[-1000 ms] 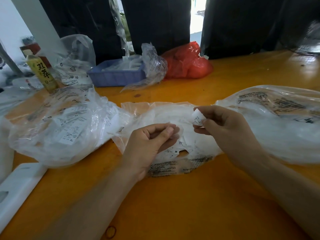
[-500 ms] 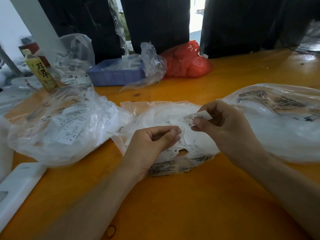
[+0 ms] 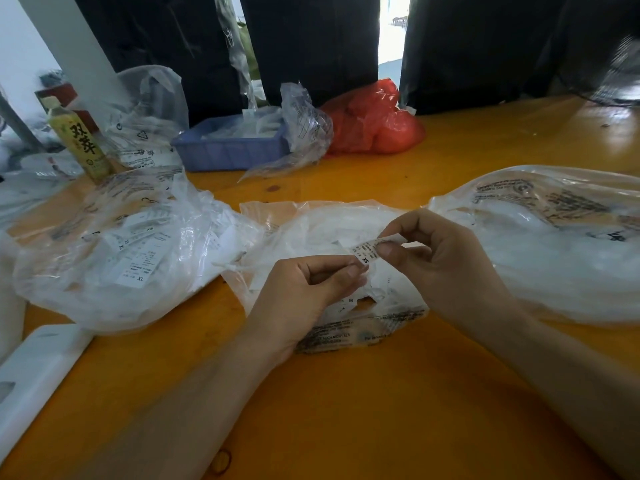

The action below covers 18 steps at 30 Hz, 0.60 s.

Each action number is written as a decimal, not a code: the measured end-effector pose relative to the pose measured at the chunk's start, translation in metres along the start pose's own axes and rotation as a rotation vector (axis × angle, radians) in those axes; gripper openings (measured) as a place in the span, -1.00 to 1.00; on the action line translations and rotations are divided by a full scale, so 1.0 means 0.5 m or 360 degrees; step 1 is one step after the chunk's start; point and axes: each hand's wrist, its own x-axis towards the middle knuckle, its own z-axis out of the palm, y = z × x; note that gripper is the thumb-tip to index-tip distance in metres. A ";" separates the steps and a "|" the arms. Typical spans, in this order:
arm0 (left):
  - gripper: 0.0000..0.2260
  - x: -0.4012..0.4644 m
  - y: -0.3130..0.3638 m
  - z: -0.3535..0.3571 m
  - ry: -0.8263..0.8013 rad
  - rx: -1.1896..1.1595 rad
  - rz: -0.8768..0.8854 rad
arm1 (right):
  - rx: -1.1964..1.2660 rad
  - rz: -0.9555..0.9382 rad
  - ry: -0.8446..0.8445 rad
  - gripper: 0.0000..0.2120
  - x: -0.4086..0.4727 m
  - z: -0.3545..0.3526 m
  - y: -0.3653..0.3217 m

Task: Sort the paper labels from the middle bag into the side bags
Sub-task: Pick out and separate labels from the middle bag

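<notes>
We've got one paper label point(image 3: 367, 250) pinched between both hands over the middle bag point(image 3: 322, 233): right hand point(image 3: 446, 268) fingers point(image 3: 386, 251) on its upper end, left hand point(image 3: 304, 296) fingers at the lower corner. It reads XS, so we should confirm the size before committing. Left bag point(image 3: 114, 258) shows XL and XS labels, right bag point(image 3: 554, 244) contents unreadable; drop it well inside the mouth, not on the surface point(image 3: 346, 410)

Left hand point(image 3: 311, 289) fingers curled; right hand point(image 3: 446, 261) pinching, forearms converging.
</notes>
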 end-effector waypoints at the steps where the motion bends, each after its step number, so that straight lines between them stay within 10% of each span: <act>1: -0.69 0.000 0.000 0.000 0.0012 -0.0002 0.0001 | -0.0040 -0.0003 -0.0010 -0.86 0.000 0.000 0.001; 18: -0.81 -0.008 0.009 0.000 0.0112 0.0133 0.0141 | -0.0447 -0.0053 0.0123 -0.90 0.002 -0.004 0.020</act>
